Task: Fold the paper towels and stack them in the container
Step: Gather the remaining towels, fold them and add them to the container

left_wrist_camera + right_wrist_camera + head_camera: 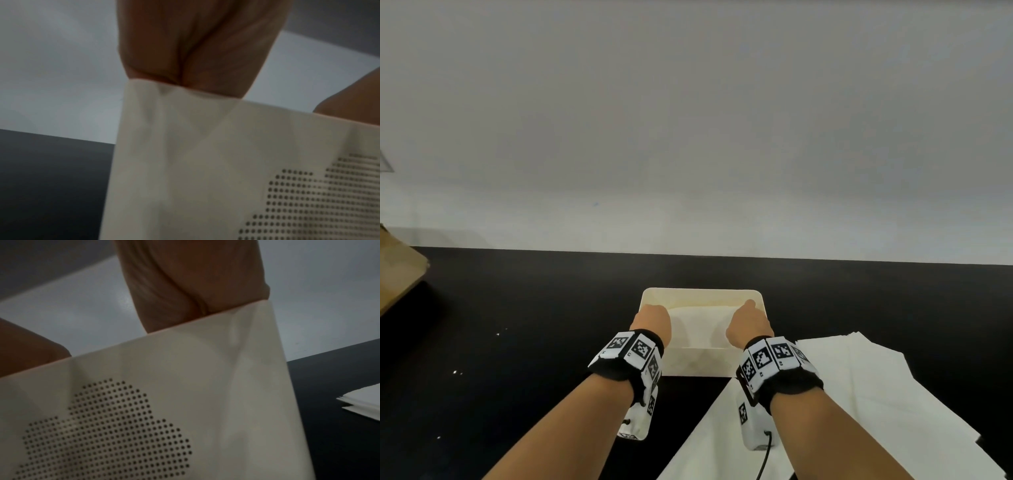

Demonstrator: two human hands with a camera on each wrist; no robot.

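Observation:
A cream container (702, 292) with a perforated near wall (205, 162) (205, 369) stands on the black table. A white folded paper towel (698, 318) lies inside it. My left hand (652, 320) dips in at the container's left end and my right hand (750, 323) at its right end, both over the towel. In the wrist views the left hand (195, 48) and the right hand (185, 280) drop behind the wall, so the fingers are hidden. Whether they hold the towel cannot be told.
A pile of unfolded paper towels (876, 394) (362, 400) lies right of the container, with a sheet (705, 445) running under my right forearm. A cardboard box (397, 270) sits at the far left. The black table (517, 342) ends at a pale wall behind.

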